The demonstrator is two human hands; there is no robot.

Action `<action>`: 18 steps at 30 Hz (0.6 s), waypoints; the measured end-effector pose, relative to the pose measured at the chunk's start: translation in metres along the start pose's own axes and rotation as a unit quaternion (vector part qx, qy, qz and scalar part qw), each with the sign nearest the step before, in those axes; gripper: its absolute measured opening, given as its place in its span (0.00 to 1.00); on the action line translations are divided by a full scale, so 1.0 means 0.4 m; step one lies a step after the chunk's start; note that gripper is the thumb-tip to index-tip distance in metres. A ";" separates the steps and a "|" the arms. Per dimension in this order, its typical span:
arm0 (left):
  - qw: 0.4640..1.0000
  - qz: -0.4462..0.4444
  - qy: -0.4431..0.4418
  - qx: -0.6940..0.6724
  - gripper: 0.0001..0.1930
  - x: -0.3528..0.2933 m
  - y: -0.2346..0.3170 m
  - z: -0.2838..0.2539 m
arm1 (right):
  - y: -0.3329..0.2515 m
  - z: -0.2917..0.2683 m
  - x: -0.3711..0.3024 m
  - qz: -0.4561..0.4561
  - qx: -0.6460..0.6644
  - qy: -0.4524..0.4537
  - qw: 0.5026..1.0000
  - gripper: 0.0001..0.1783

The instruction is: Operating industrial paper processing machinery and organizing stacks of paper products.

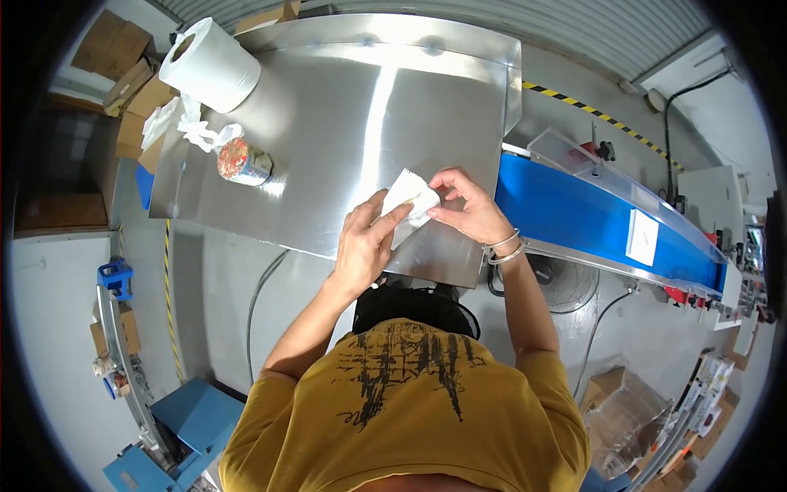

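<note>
Over the near edge of the steel table, a folded white paper towel [410,190] is held between my two hands. My left hand [366,246] grips it from the left, thumb and fingers closed on its lower side. My right hand [470,210] has its thumb and fingertips at the towel's right edge, with a bracelet round the wrist. Further left on the table, a can [261,166] with a reddish, speckled top stands near a big white paper roll [223,74]. A loose, crumpled strip hangs from the roll down to the can.
The steel table [328,107] has a raised back rim. To the right runs a blue conveyor belt [557,197] with a clear guard and a white square piece [643,238] on it. A floor fan [564,283] stands under the belt. Cardboard boxes [115,45] are stacked at far left.
</note>
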State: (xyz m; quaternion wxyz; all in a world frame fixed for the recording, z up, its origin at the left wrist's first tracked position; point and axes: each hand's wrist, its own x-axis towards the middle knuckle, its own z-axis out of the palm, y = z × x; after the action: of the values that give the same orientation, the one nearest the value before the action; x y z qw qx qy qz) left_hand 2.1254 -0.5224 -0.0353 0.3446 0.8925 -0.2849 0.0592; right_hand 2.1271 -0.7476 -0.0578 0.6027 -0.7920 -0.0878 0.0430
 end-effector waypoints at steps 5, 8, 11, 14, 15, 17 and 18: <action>1.000 -0.007 -0.016 0.013 0.20 0.006 0.003 -0.012 | -0.007 -0.003 0.009 0.014 0.006 -0.015 1.000 0.21; 1.000 -0.003 -0.019 0.010 0.19 0.006 0.000 -0.017 | -0.013 -0.005 0.015 0.007 0.001 -0.035 0.999 0.21; 1.000 -0.006 -0.023 0.004 0.19 0.008 -0.002 -0.018 | 0.001 -0.003 0.017 0.017 0.025 -0.055 0.998 0.19; 0.999 -0.021 -0.034 -0.010 0.16 0.021 0.006 -0.026 | 0.043 0.004 0.013 0.001 0.018 -0.022 1.000 0.18; 0.999 -0.024 -0.039 -0.004 0.15 0.029 0.011 -0.034 | 0.046 0.005 0.005 -0.028 0.006 -0.015 0.999 0.17; 0.998 -0.022 -0.051 -0.002 0.15 0.034 0.018 -0.040 | 0.055 -0.002 -0.014 -0.052 -0.007 0.000 0.999 0.17; 0.996 -0.062 -0.055 -0.029 0.16 0.037 0.021 -0.039 | 0.060 -0.011 -0.031 -0.049 0.010 0.014 0.999 0.16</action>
State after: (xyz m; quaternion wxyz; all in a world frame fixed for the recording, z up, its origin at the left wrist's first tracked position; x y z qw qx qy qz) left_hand 2.1344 -0.5241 -0.0141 0.3569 0.9000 -0.2493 -0.0194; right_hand 2.1177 -0.7605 -0.0802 0.6130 -0.7813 -0.1176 0.0028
